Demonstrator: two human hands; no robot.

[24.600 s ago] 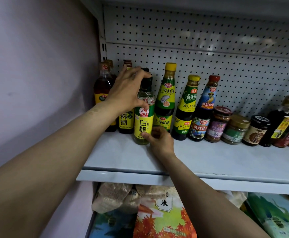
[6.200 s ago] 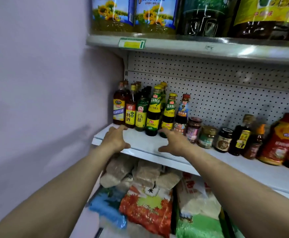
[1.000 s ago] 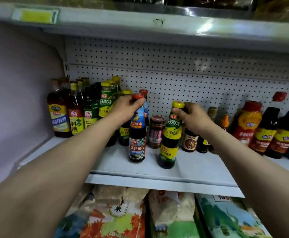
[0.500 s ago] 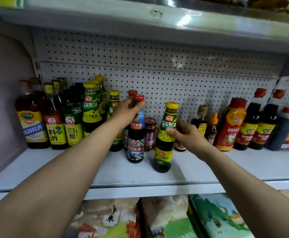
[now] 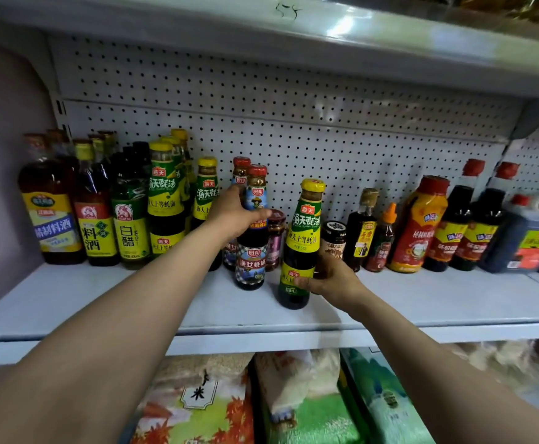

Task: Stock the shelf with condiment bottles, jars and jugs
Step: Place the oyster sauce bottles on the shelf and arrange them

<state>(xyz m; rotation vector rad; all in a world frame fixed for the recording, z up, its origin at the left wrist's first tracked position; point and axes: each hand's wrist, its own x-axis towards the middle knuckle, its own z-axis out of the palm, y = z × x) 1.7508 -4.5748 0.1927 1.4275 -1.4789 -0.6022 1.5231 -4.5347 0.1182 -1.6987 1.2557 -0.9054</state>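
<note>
Here the left hand (image 5: 237, 216) is wrapped round the middle of the red-capped oyster sauce bottle (image 5: 252, 232), thumb across its label, while the right hand (image 5: 329, 280) grasps the yellow-capped oyster sauce bottle (image 5: 300, 248) low down, near its base. Both bottles stand upright on the shelf (image 5: 421, 302), forward of the back row and near each other. By my reading this is the placing step: each bottle is being slid into line, and the next move calls for pushing them back and letting go (without tipping either, since both are tall and narrow).

Just behind them stand a small dark jar (image 5: 276, 238) and a black-lidded jar (image 5: 333, 241), which limit how far back the two bottles can go. To the left a tight group of bottles runs to the wall, among them a white vinegar bottle (image 5: 130, 219); to the right come an orange-red squeeze bottle (image 5: 421, 225) and a dark jug (image 5: 530, 235). Bags of grain (image 5: 293, 395) lie on the level below.
</note>
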